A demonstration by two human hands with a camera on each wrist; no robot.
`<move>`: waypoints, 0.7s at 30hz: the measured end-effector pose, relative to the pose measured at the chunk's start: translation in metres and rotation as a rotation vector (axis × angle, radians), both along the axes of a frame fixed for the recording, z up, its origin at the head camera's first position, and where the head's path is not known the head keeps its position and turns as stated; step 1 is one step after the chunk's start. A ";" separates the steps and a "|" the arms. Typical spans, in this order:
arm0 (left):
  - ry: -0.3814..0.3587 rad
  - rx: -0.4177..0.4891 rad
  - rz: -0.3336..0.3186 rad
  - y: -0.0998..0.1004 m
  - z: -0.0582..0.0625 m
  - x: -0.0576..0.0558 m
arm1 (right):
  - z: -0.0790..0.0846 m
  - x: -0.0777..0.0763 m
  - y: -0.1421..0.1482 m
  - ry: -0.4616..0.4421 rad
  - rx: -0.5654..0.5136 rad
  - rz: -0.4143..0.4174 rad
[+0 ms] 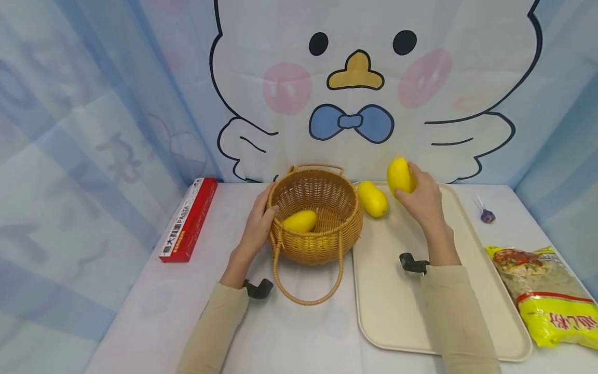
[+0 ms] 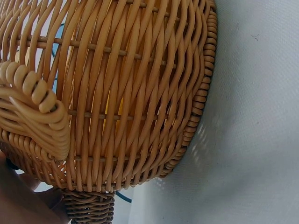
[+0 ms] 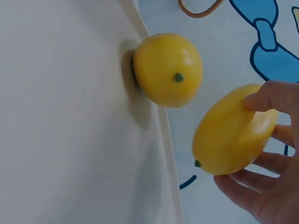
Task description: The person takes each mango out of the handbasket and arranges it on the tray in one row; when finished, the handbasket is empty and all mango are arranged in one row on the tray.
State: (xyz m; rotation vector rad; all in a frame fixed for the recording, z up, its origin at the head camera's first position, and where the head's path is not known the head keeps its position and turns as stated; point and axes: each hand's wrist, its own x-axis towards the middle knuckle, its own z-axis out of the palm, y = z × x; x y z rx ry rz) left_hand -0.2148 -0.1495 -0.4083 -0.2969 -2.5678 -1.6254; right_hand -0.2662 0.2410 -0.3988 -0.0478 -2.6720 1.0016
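My left hand (image 1: 256,223) grips the left rim of a round wicker basket (image 1: 338,236), thumb at the rim. One yellow oval fruit (image 1: 300,221) lies inside the basket. Its front handle (image 1: 308,301) hangs down onto the table. Over the back of a beige tray (image 1: 397,301), my right hand (image 1: 426,200) holds another yellow oval fruit (image 3: 233,130) between thumb and fingers, its small green stem end showing in the right wrist view. A third such fruit (image 1: 372,199) rests at the tray's back left corner, close beside the basket. Basket weave (image 2: 121,93) fills much of the left wrist view.
A red pasta box (image 1: 189,221) lies at the table's left. Right of the tray are a yellow-and-clear food bag (image 1: 544,296) and a small purple item (image 1: 487,216) with thin pale sticks. A printed curtain (image 1: 355,156) stands along the table's back edge.
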 end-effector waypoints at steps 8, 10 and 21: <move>0.032 0.005 0.005 -0.001 -0.013 -0.007 | -0.013 -0.007 0.009 -0.178 -0.004 0.015; 0.045 0.009 0.004 -0.002 -0.015 -0.008 | -0.017 -0.009 0.011 -0.195 -0.008 0.027; 0.063 0.008 0.012 -0.003 -0.016 -0.006 | -0.028 -0.012 0.012 -0.221 -0.007 0.056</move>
